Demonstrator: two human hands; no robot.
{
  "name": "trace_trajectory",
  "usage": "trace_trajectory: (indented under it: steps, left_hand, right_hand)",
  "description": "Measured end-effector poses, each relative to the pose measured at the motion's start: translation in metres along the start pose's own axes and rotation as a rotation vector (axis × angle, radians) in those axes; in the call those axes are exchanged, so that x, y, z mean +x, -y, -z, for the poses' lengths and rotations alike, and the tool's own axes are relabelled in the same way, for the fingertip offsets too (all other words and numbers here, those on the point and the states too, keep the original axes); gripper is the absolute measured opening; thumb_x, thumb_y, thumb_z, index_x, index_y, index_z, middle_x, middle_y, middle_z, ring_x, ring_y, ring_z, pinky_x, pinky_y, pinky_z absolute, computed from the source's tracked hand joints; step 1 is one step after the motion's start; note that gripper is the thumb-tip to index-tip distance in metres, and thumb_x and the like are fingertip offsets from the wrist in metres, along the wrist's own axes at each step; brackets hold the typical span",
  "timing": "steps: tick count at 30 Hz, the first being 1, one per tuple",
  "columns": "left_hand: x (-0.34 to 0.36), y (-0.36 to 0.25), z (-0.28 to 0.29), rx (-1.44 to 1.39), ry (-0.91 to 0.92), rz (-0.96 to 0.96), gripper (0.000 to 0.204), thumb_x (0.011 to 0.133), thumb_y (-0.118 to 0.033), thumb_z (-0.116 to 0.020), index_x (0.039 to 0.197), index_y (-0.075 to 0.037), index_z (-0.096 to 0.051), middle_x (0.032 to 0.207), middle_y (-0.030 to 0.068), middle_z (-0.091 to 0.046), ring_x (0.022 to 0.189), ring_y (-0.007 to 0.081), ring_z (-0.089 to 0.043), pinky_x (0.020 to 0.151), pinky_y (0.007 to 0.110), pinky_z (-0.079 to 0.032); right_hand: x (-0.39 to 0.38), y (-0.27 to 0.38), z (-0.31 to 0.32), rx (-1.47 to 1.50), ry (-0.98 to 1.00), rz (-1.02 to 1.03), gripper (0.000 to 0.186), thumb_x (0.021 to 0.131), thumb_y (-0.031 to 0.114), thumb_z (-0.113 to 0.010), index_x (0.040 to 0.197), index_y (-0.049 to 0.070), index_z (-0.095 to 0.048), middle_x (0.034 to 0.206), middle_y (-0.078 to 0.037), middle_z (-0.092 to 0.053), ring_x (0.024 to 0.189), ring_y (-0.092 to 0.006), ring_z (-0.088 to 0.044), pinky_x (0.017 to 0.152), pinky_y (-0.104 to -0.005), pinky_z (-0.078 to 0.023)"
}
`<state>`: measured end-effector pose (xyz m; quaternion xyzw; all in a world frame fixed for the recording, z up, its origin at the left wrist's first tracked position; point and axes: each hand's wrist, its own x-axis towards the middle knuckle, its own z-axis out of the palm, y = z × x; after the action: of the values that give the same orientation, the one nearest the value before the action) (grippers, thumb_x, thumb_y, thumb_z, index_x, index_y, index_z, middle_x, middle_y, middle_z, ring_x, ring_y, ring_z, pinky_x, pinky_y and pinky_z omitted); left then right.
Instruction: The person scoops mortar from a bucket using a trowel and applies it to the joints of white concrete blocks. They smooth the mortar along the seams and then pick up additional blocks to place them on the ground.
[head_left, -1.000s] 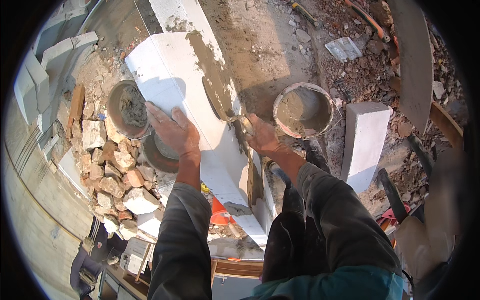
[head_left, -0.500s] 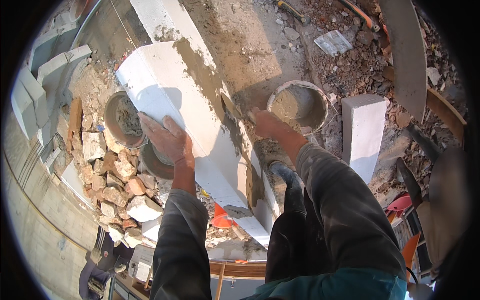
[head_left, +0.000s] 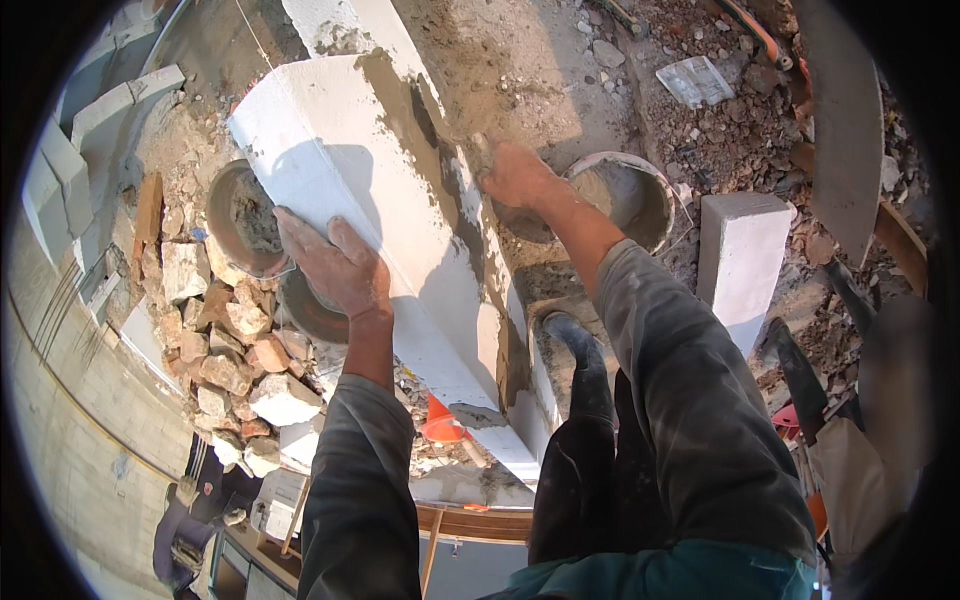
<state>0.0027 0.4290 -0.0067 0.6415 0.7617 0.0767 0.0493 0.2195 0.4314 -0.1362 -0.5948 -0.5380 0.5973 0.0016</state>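
Note:
A long white block wall (head_left: pixel 330 120) runs diagonally below me, with grey wet mortar (head_left: pixel 485 275) smeared along its right side. My left hand (head_left: pixel 340 265) lies on the wall's left face, fingers stretched out, holding nothing. Across the wall, my right hand (head_left: pixel 522 175) is closed round the handle of a trowel (head_left: pixel 425 117). The trowel's dark blade is over the mortar strip near the far end of the front block. Right of that hand stands a bucket (head_left: pixel 668 215) with mortar in it. Another mortar bucket (head_left: pixel 222 230) sits beside my left hand, across the wall.
Broken stones (head_left: pixel 225 370) lie heaped at the left. A white block (head_left: pixel 745 255) stands on end at the right, near rubble (head_left: pixel 730 120) and a long curved panel (head_left: pixel 845 130). Part of another person (head_left: pixel 850 450) shows at lower right, and a person (head_left: pixel 185 535) at lower left.
My right hand has moved the trowel farther away and a little left along the mortar. My left hand stays on the wall. The view has shifted slightly.

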Motion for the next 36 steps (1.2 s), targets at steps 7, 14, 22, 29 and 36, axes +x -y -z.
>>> trace_trajectory:
  steps: [7,14,22,29,36]
  left_hand:
    - [0.003,-0.005,-0.006,-0.004,0.016,0.032,0.071,0.094,-0.035,-0.042,0.149,0.005,-0.023,0.142,0.0313,-0.034,0.129,0.0441,-0.041,0.107,0.047,-0.036]
    - [-0.002,-0.003,-0.003,-0.013,0.022,0.044,0.073,0.093,-0.036,-0.043,0.148,0.006,-0.022,0.143,0.0322,-0.033,0.130,0.0441,-0.040,0.107,0.046,-0.036]
    - [-0.003,-0.007,0.005,-0.006,0.048,0.038,0.069,0.095,-0.032,-0.040,0.149,0.007,-0.020,0.147,0.0306,-0.030,0.134,0.0423,-0.035,0.110,0.046,-0.031]
    - [-0.001,-0.005,-0.004,-0.022,0.026,-0.028,0.070,0.096,-0.035,-0.040,0.148,0.008,-0.021,0.143,0.0320,-0.032,0.132,0.0428,-0.038,0.109,0.046,-0.034]
    - [-0.005,0.001,0.002,-0.047,0.031,0.033,0.068,0.096,-0.035,-0.040,0.149,0.005,-0.021,0.145,0.0297,-0.029,0.130,0.0430,-0.039,0.107,0.047,-0.037]
  right_hand:
    - [0.037,-0.023,-0.007,-0.122,0.003,0.061,0.046,0.077,0.019,-0.064,0.112,-0.011,-0.058,0.101,-0.031,-0.065,0.100,-0.0445,-0.062,0.088,-0.0454,-0.051]
    - [0.040,0.001,-0.020,0.050,0.019,-0.046,0.063,0.077,0.017,-0.062,0.130,-0.012,-0.043,0.111,-0.034,-0.061,0.108,-0.0415,-0.060,0.091,-0.0441,-0.050]
    - [0.014,-0.033,-0.069,0.093,-0.031,-0.135,0.056,0.081,0.018,-0.059,0.127,-0.011,-0.046,0.108,-0.031,-0.063,0.106,-0.0408,-0.062,0.092,-0.0451,-0.049]
    - [-0.047,-0.073,-0.088,0.213,0.074,-0.332,0.054,0.082,0.023,-0.061,0.125,-0.007,-0.045,0.106,-0.030,-0.062,0.106,-0.0420,-0.061,0.094,-0.0437,-0.048]
    - [-0.224,-0.125,-0.039,0.201,-0.146,-0.406,0.062,0.081,0.021,-0.060,0.135,-0.002,-0.040,0.110,-0.031,-0.062,0.103,-0.0458,-0.060,0.088,-0.0453,-0.049]
